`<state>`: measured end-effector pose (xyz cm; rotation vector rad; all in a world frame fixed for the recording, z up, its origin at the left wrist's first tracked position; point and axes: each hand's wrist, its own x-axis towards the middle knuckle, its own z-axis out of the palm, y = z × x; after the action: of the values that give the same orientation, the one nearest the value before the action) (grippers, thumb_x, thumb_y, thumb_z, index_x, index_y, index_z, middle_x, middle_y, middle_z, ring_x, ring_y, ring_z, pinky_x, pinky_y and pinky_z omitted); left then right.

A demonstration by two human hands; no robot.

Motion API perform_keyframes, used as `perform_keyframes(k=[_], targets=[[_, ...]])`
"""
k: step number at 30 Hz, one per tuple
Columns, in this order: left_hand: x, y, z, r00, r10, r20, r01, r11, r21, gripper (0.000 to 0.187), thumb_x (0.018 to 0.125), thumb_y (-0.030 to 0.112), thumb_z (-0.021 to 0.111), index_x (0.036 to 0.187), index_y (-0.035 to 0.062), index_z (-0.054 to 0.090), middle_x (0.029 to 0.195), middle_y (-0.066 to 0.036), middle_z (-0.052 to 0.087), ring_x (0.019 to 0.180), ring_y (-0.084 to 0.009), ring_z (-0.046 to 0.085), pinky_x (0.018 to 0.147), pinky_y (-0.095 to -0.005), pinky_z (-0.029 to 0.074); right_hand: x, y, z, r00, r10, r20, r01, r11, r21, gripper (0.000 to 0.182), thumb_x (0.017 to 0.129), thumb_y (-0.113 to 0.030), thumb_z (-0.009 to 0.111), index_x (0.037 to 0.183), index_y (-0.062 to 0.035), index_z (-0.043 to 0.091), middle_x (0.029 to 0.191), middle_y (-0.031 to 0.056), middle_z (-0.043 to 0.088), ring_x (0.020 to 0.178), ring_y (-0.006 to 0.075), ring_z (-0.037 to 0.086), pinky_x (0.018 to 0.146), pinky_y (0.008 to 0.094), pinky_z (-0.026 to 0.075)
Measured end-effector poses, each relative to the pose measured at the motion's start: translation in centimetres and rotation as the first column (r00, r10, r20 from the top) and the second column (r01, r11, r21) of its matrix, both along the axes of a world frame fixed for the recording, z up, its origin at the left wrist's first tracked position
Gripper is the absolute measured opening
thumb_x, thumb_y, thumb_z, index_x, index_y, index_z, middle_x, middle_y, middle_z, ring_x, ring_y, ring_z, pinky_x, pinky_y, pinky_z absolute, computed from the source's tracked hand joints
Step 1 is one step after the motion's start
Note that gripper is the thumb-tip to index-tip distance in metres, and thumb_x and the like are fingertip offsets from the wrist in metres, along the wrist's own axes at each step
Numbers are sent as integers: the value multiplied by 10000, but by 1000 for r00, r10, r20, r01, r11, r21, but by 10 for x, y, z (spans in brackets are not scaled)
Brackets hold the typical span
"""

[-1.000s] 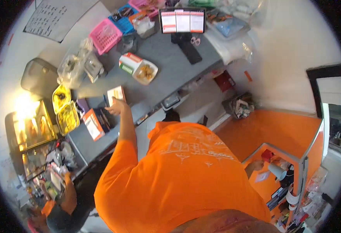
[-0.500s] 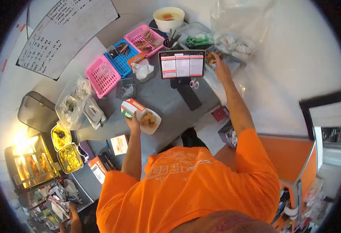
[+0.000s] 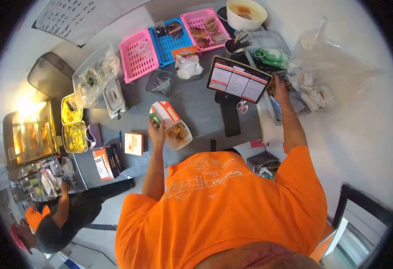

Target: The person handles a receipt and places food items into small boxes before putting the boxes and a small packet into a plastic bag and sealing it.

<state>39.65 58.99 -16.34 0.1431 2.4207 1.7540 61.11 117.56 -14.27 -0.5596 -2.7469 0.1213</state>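
Note:
My left hand [image 3: 157,130] grips the side of an open paper food box [image 3: 178,134], red and white on its lid, with browned pieces of food inside. My right hand [image 3: 279,88] reaches into a clear bin [image 3: 275,112] of small packets behind the right edge of a tablet [image 3: 239,80]. What its fingers touch is too small to tell. The tablet stands tilted on a black stand, with pink-handled scissors [image 3: 242,106] lying beside it.
Pink [image 3: 138,67] and blue [image 3: 172,53] baskets line the back. Clear plastic bags [image 3: 93,83] and a metal container [image 3: 114,99] lie left, near foil-lined trays [image 3: 74,138]. A white bowl [image 3: 246,22] stands at the back. Another person [image 3: 71,215] works at the lower left.
The camera view has shifted, showing more of the other person. The tablet is now tilted, and my right hand has moved lower beside its edge. My left hand still holds the food box.

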Motion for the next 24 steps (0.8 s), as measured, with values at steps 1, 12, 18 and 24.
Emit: perform_keyframes(k=[1, 12, 18, 24], targets=[[-3, -1, -3, 997, -17, -71, 15, 999, -39, 659, 835, 57, 698, 1400, -29, 371, 1061, -165, 643, 856, -204, 657, 719, -330, 535, -4, -2, 3, 989, -77, 125, 84, 995, -51, 666, 830, 5, 555, 1442, -132, 333, 964, 209, 671, 910, 410, 644, 771, 504, 509], [-34, -14, 30, 958, -285, -21, 281, 952, -125, 728, 832, 103, 700, 1454, 6, 335, 1145, -220, 643, 814, -262, 709, 679, -352, 575, 9, -200, 108, 618, -476, -626, 276, 877, -394, 475, 846, -116, 714, 1251, 1, 496, 997, 165, 661, 948, 314, 631, 912, 426, 444], [-43, -25, 18, 934, -354, -36, 354, 935, -21, 747, 820, 95, 722, 1465, 76, 346, 1173, -217, 628, 852, -247, 706, 663, -332, 588, -70, -428, 46, 834, 274, -478, -442, 850, -285, 406, 741, -112, 784, 1104, -60, 609, 940, 109, 652, 856, 298, 637, 805, 410, 490], [-47, -36, 27, 905, -424, -41, 423, 906, -19, 749, 800, 118, 744, 1441, 83, 359, 1136, -227, 644, 861, -269, 712, 658, -356, 596, -123, -463, 39, 884, 16, -466, -206, 910, -360, 745, 700, -242, 834, 1315, -61, 454, 1218, 195, 556, 1047, 361, 584, 882, 451, 473]])
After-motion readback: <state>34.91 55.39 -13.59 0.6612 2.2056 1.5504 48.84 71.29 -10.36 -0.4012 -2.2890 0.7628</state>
